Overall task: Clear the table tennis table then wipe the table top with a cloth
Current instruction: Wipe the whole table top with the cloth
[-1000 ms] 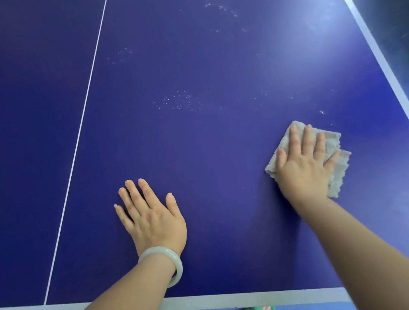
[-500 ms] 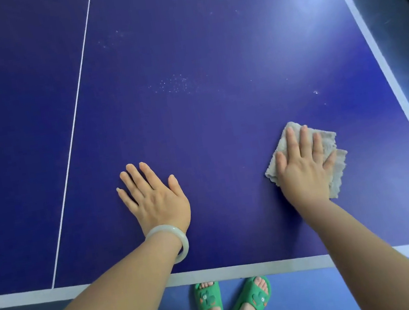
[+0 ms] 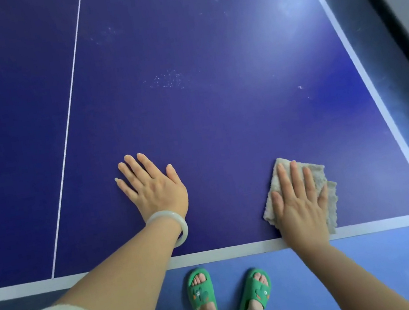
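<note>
Two bare hands lie flat on a dark blue table tennis table top, viewed from above. The right hand, at about 4 o'clock, presses a folded grey cloth against the surface with straight, relaxed fingers held close together. The cloth sits in the table's near right corner, its lower edge touching the white end line. The left hand, at about 8 o'clock, rests palm down on the bare surface with its fingers released and slightly spread, holding nothing. A pale bangle circles that wrist. A patch of white specks lies towards 12 o'clock, well apart from both hands. A thin white centre line runs from 11 o'clock down to 8 o'clock. At 6 o'clock, below the table edge, two feet in green slippers stand on a blue floor.
</note>
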A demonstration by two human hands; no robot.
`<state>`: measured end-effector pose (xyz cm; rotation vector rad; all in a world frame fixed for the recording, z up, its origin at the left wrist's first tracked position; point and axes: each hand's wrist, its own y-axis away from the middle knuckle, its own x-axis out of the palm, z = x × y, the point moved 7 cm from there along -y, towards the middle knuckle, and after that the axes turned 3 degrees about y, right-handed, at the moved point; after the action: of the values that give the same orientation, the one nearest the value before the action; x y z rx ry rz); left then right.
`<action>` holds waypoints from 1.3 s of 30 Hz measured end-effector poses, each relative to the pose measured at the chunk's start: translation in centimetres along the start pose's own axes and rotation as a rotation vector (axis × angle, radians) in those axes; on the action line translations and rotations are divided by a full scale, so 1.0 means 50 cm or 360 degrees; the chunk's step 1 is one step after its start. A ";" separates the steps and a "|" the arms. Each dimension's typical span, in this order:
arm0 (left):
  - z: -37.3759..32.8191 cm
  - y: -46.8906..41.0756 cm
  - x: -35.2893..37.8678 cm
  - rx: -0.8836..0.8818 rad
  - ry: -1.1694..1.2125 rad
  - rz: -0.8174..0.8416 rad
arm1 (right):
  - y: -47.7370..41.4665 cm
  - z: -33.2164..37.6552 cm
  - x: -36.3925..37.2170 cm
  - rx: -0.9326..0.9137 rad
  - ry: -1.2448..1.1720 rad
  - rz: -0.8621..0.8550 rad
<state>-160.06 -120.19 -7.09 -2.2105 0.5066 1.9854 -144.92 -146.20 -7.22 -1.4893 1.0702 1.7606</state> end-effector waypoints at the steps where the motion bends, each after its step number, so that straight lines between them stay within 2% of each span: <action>1: 0.000 0.000 0.000 0.0000 0.0005 0.0004 | -0.008 -0.011 0.002 0.0110 -0.0037 0.0007; 4: -0.001 0.003 0.000 0.0011 0.0001 0.0025 | -0.011 0.034 0.002 0.0173 -0.0068 -0.0020; 7: 0.004 -0.003 0.002 -0.0005 -0.0015 0.0052 | -0.001 0.090 -0.003 -0.0191 -0.0022 -0.0073; 10: -0.013 -0.007 -0.005 0.0032 0.0078 0.0046 | 0.007 0.080 -0.002 -0.0547 0.0012 -0.0085; 13: -0.107 0.040 -0.014 0.0254 0.0123 -0.0032 | 0.013 0.043 -0.001 -0.0721 0.0017 -0.0085; 16: -0.239 0.129 0.011 0.0365 0.0173 0.0044 | 0.022 -0.010 -0.007 -0.0842 0.0020 -0.0054; 19: -0.322 0.194 0.053 0.0217 0.0180 0.0109 | 0.016 -0.109 -0.013 -0.0860 -0.0004 -0.0042; 23: -0.340 0.218 0.073 0.0080 0.0003 0.0000 | -0.036 -0.249 -0.028 -0.0876 0.0078 -0.0062; 26: -0.343 0.216 0.076 0.0059 -0.0049 -0.0008 | -0.127 -0.328 -0.045 -0.0533 0.0096 -0.0042; 28: -0.344 0.216 0.077 0.0051 -0.0083 -0.0010 | -0.152 -0.330 -0.049 -0.0237 0.0050 -0.0056; 29: -0.344 0.216 0.076 0.0048 -0.0088 -0.0010 | -0.145 -0.307 -0.050 -0.0189 0.0032 -0.0083; 30: -0.344 0.217 0.076 0.0043 -0.0090 -0.0010 | -0.129 -0.271 -0.049 -0.0244 0.0013 -0.0105; 33: -0.345 0.217 0.073 0.0042 -0.0081 -0.0033 | -0.076 -0.154 -0.032 -0.0731 0.0028 -0.0142; 36: -0.348 0.216 0.070 0.0041 -0.0095 -0.0045 | -0.144 -0.117 -0.046 -0.1044 0.0059 -0.0116; 38: -0.349 0.215 0.069 0.0037 -0.0120 -0.0043 | -0.246 -0.145 -0.065 -0.0949 0.0122 -0.0121; 39: -0.348 0.215 0.070 0.0035 -0.0124 -0.0041 | -0.305 -0.179 -0.075 -0.0743 0.0113 -0.0096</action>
<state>-146.93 -136.27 -6.94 -2.1064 0.4853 2.0341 -126.87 -146.04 -7.07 -1.8465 0.6603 2.0178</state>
